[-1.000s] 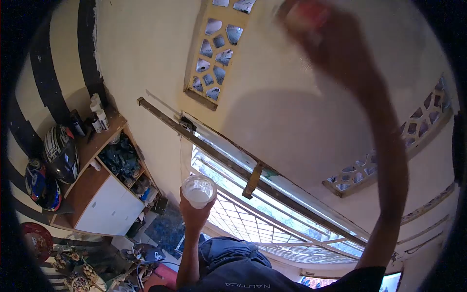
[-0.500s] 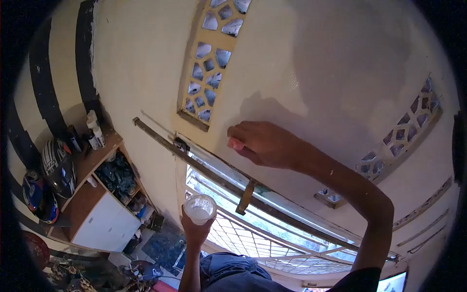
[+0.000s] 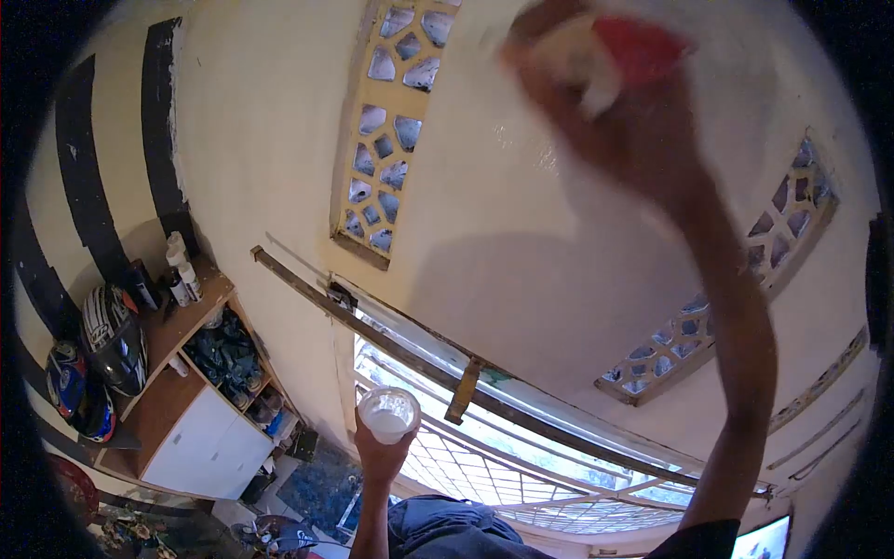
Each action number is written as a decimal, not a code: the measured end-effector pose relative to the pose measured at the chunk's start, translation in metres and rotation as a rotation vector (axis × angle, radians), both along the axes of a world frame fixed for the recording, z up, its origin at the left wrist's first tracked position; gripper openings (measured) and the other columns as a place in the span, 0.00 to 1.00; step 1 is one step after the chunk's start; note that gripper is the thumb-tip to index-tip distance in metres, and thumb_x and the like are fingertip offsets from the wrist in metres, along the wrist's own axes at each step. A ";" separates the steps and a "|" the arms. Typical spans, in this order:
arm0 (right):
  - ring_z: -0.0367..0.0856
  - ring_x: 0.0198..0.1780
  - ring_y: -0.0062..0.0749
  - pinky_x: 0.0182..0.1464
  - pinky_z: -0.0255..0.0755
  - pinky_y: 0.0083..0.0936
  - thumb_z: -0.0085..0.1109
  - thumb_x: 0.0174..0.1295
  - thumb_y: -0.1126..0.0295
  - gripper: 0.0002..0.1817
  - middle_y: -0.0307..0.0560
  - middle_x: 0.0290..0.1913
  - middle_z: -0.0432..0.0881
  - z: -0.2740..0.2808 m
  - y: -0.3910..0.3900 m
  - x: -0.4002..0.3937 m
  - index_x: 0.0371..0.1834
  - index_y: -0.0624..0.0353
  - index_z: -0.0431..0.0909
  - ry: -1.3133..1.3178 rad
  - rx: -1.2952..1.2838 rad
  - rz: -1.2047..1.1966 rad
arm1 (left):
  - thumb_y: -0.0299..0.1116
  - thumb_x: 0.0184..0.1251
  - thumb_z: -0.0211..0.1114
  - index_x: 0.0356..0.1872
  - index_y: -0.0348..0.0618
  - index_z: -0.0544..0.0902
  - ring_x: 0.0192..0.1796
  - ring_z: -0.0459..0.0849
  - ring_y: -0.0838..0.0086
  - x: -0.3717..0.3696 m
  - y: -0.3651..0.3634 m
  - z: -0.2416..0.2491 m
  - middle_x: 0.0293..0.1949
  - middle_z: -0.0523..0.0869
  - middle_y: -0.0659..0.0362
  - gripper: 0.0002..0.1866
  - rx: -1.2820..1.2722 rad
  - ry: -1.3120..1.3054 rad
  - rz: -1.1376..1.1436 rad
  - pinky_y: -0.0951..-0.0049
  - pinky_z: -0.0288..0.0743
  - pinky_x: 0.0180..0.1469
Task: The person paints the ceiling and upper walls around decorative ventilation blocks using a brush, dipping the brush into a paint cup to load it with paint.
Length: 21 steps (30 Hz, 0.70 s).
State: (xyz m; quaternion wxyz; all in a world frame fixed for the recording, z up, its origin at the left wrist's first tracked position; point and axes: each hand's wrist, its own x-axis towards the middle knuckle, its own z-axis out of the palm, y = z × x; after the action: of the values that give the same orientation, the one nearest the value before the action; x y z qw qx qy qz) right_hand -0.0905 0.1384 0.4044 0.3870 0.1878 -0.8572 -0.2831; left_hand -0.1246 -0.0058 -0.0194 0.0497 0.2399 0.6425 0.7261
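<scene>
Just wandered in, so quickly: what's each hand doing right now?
Left hand: closed around a clear container.
Right hand: blurred, but holding a red-and-pale object I can't identify.

A cabinet [image 3: 203, 445] in the corner, helmets [image 3: 115, 343] and bottles [image 3: 186, 277] on top.
From where I stand, the two helmets sit side by side, with the bottles grouped farther along; below are pale doors and an open shelf holding a dark bundle [image 3: 225, 352]. Across the room, a rail [image 3: 391, 341] slants above a window grille [image 3: 456, 461], and a lit screen [image 3: 762, 540] shows beyond.
</scene>
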 end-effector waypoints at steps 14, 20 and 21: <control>0.80 0.40 0.46 0.44 0.74 0.33 0.53 0.62 0.63 0.16 0.58 0.40 0.80 -0.012 0.000 -0.011 0.47 0.62 0.74 -0.097 -0.212 -0.224 | 0.32 0.34 0.79 0.53 0.36 0.67 0.48 0.77 0.63 0.002 0.004 0.001 0.46 0.77 0.49 0.40 -0.057 0.003 -0.062 0.64 0.73 0.51; 0.75 0.24 0.32 0.27 0.70 0.25 0.55 0.59 0.73 0.05 0.48 0.25 0.75 0.044 -0.016 -0.021 0.33 0.63 0.70 0.462 0.378 0.102 | 0.33 0.32 0.79 0.50 0.37 0.69 0.45 0.80 0.59 0.007 0.000 0.004 0.43 0.80 0.48 0.39 -0.028 0.025 0.010 0.64 0.75 0.48; 0.76 0.24 0.32 0.27 0.70 0.25 0.56 0.59 0.73 0.05 0.48 0.24 0.75 0.034 -0.017 -0.021 0.32 0.63 0.70 0.536 0.397 0.136 | 0.33 0.32 0.79 0.51 0.37 0.69 0.46 0.79 0.59 0.008 0.000 -0.005 0.44 0.79 0.48 0.39 -0.016 0.003 0.021 0.64 0.74 0.49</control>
State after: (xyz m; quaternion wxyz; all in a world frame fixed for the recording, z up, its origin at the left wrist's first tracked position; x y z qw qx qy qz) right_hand -0.1120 0.1215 0.4383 0.5724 0.2350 -0.6388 -0.4573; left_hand -0.1170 -0.0057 -0.0249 0.0433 0.2337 0.6508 0.7211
